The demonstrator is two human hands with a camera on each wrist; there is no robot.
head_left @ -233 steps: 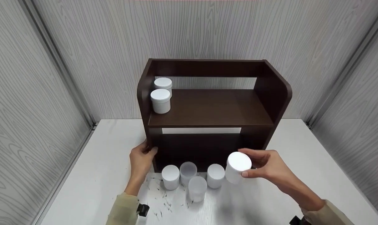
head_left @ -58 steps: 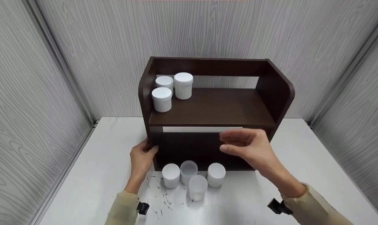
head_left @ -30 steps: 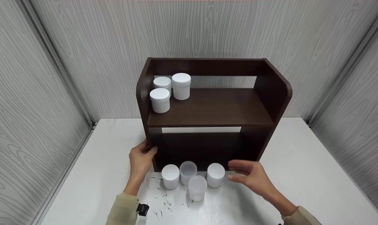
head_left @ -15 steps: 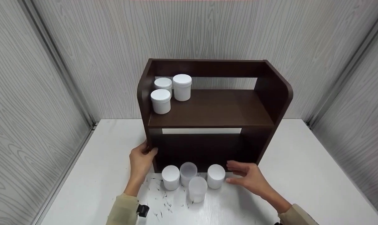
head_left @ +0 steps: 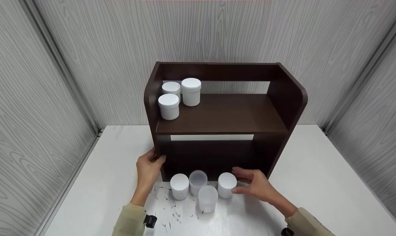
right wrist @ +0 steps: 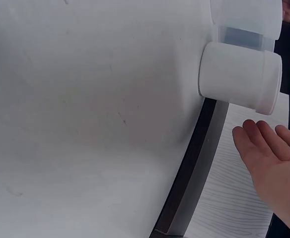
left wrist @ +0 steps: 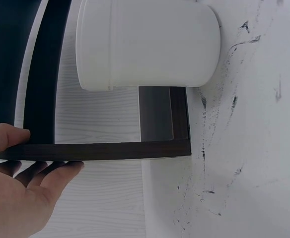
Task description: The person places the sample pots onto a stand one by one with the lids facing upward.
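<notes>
My left hand point(head_left: 147, 167) grips the left side panel of a dark brown two-tier shelf point(head_left: 230, 113), thumb on the inner face and fingers outside, as the left wrist view also shows. My right hand point(head_left: 255, 185) is at the right of a white lidded jar point(head_left: 227, 186), thumb and fingers spread to either side of it. In the right wrist view its fingers point(right wrist: 264, 144) are straight and a small gap separates them from the jar. Left of that jar stand two translucent cups point(head_left: 198, 182) and another white lidded jar point(head_left: 179, 186), all upright before the shelf.
On the upper shelf, at its left end, stand three white lidded jars point(head_left: 191, 91). The white table point(head_left: 315, 183) has dark scuff marks in front of the shelf. Grey wood-patterned panels point(head_left: 217, 29) enclose the back and both sides.
The right hand set a white jar on the upper shelf beside the other two, then came back down and moved left to the jar on the table. The left hand has kept its grip.
</notes>
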